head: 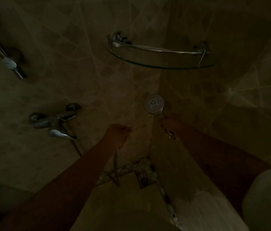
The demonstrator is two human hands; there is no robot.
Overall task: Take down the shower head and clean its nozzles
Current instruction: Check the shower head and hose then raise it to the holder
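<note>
Both bare forearms reach out from under the camera into the dim shower corner. Out ahead, the right hand [169, 121] is closed around the handle of the shower head [154, 103], which is off its mount and held with its nozzle face turned back toward the viewer; its long axis slants from the face at upper left down to the threaded end jutting below the fist. Just beside it and a little lower, the left hand [118, 133] is fisted on the metal hose [115, 162], which hangs toward the floor drain [144, 180]. So the nozzles lie up and right of the left hand (the free-er one, I'd judge). Gloom hides the fingers, the individual nozzles and whether hose and handle are joined.
</note>
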